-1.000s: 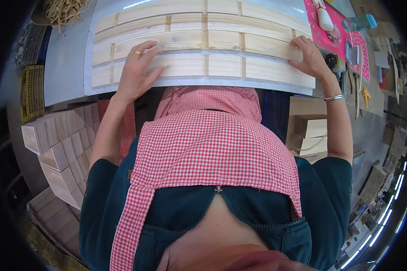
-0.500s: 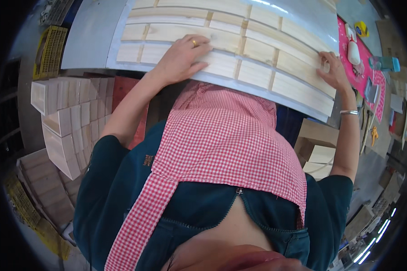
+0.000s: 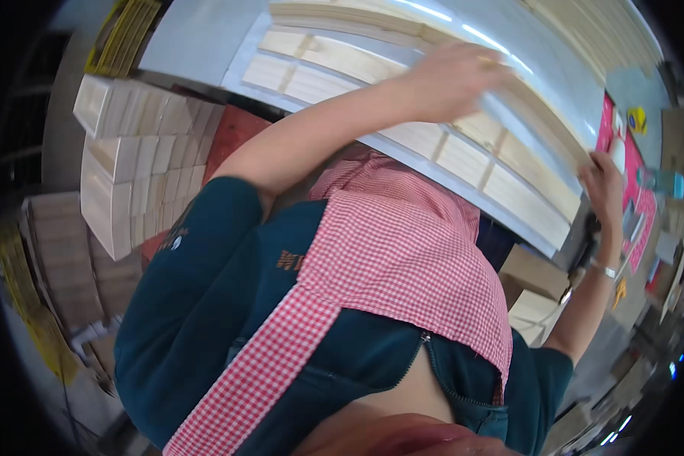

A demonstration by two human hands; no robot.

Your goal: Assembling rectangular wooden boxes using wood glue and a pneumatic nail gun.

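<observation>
Several pale wooden pieces [image 3: 463,161] lie in rows on the grey worktop [image 3: 239,80], along its near edge. Beyond them runs a long wooden strip [image 3: 543,110], set apart from the near rows by a gap. My right hand [image 3: 603,186] has its fingers closed round the strip's right end. Over the middle of the rows is my left hand [image 3: 460,80], smeared by motion. Its fingertips are near the strip, and whether they touch it I cannot tell.
More long wooden strips [image 3: 593,26] lie at the far right. A white bottle [image 3: 617,154] and a teal-lidded container [image 3: 665,182] stand on pink cloth at right. Stacked wooden boxes [image 3: 129,171] and a yellow crate [image 3: 125,38] are on the left.
The long strip has shifted away from the near rows, opening a gap. My left hand has swept right across the wood. My right hand has closed on the strip's end.
</observation>
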